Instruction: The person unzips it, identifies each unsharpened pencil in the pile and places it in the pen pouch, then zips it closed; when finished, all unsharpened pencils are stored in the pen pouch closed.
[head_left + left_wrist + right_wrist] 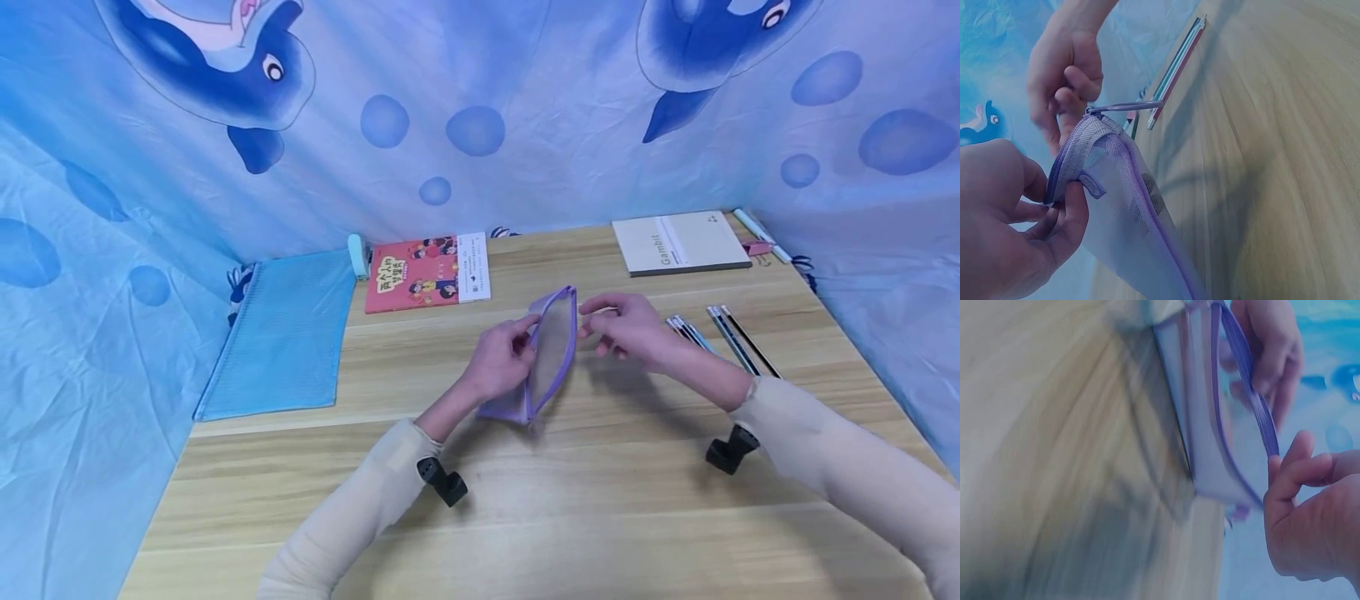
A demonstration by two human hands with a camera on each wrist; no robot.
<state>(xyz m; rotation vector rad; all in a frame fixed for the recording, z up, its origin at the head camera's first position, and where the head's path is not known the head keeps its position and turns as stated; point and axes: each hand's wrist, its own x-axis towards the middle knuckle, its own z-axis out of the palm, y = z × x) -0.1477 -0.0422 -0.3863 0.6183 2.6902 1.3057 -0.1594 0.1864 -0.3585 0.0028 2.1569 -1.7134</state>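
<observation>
A lilac mesh zip pouch (552,354) stands on edge over the wooden desk (570,500), held between both hands. My left hand (517,343) grips its left side, thumb and fingers pinching the fabric by the zipper edge (1063,187). My right hand (600,322) is at the pouch's top corner, fingers curled and pinching the zipper pull where a thin lilac loop (1125,106) sticks out. In the blurred right wrist view the pouch (1210,425) hangs between the right hand (1310,512) and the left hand (1272,356).
Several pencils (720,333) lie right of the hands. A large blue mesh pouch (281,333) lies at the left, a red book (427,272) and a grey notebook (678,242) at the back. Blue dolphin-print cloth (480,125) walls in the desk.
</observation>
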